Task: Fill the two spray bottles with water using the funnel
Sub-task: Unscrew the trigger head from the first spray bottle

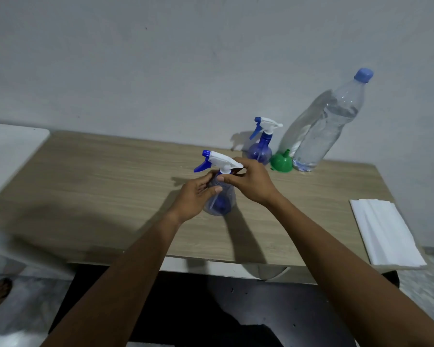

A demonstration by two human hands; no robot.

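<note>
Blue translucent plastic spray bottle (221,206) with a white trigger head stood mid-desk (110,176). The left hand (196,196) curled its fingers (217,189) round the body while the right hand (251,182) pinched the neck, hiding it. Well behind, by the wall, stood a second blue spray bottle (259,150), a green plastic funnel (281,163) spout-up beside it, then a tall clear water bottle (323,126). White folded paper (383,231) lay far right.

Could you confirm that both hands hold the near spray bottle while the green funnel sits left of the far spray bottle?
Not quite: the head view shows the green funnel right of the far spray bottle, between it and the water bottle. The left hand and right hand do hold the near spray bottle.
</note>
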